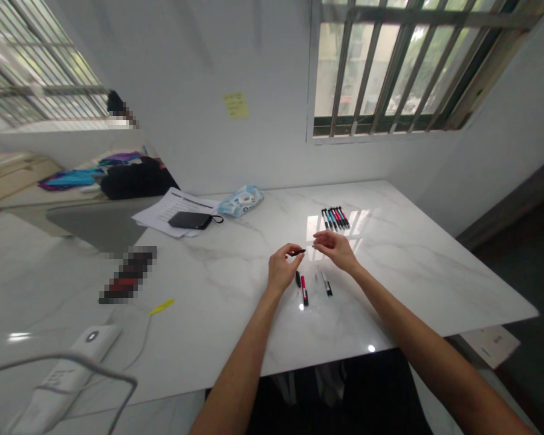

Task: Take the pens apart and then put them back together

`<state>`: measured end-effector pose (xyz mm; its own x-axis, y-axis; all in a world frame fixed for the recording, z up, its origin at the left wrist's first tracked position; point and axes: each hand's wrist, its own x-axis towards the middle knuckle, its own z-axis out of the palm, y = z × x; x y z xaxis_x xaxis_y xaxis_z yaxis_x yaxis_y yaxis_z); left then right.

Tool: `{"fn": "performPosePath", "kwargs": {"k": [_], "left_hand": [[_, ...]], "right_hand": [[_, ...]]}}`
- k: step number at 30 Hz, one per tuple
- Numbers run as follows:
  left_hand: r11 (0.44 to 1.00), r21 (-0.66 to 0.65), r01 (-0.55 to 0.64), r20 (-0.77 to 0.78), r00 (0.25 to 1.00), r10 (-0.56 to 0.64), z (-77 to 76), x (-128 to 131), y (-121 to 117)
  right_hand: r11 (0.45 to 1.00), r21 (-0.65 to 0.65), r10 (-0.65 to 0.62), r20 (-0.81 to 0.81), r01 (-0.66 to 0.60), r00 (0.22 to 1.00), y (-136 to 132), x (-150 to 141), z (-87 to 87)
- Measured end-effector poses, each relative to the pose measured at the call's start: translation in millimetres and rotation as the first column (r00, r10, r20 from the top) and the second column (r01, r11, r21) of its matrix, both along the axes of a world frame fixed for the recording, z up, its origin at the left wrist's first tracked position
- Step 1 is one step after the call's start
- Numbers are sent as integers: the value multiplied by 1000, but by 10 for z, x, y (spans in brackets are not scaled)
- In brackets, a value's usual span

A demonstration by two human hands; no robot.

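Observation:
My left hand [282, 266] hovers over the white marble table [435, 272], pinching a thin black pen part [298, 252] that points to the right. My right hand [336, 248] is just beside it, fingers curled in a pinch near that part's tip; whatever it holds is too small to make out. Below the hands lie a red and black pen piece [303, 290] and a black and white pen piece [325, 282]. Several assembled pens [335, 218], red, blue and black, lie in a row further back.
At the back left are papers [163, 212] with a black pouch [189, 220] on them and a pack of wipes [240, 200]. A yellow strip [161, 307] and a white device [63, 374] with a cable lie near left.

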<state>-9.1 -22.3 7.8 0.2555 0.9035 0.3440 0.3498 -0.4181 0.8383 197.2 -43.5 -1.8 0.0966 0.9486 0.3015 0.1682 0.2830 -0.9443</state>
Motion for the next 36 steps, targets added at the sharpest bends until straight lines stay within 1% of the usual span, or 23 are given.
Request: {"fn": "performPosePath", "kwargs": {"k": [1, 3, 6, 11, 22, 30, 36], "left_hand": [[1000, 0, 0, -6, 1000, 0, -6, 0, 2], [1000, 2, 1, -17, 1000, -1, -22, 3, 6], [1000, 16, 7, -35, 999, -7, -52, 19, 9], [998, 38, 40, -69, 997, -37, -71, 46, 7], [997, 60, 58, -105, 993, -52, -54, 52, -24], [994, 86, 73, -122, 991, -62, -55, 40, -18], [997, 40, 62, -98, 993, -58, -103, 45, 8]], "right_hand": [[1000, -19, 0, -69, -1, 998, 7, -5, -41], [999, -47, 9, -144, -16, 990, -12, -26, -124], [997, -58, 32, -179, -43, 983, -66, -65, -199], [996, -50, 58, -212, -70, 976, -83, -83, -210], [994, -54, 82, -146, -90, 986, -94, -87, -243], [997, -36, 66, 6, -66, 998, -119, -60, -181], [999, 5, 45, 6, -45, 999, -123, -62, -188]]}}
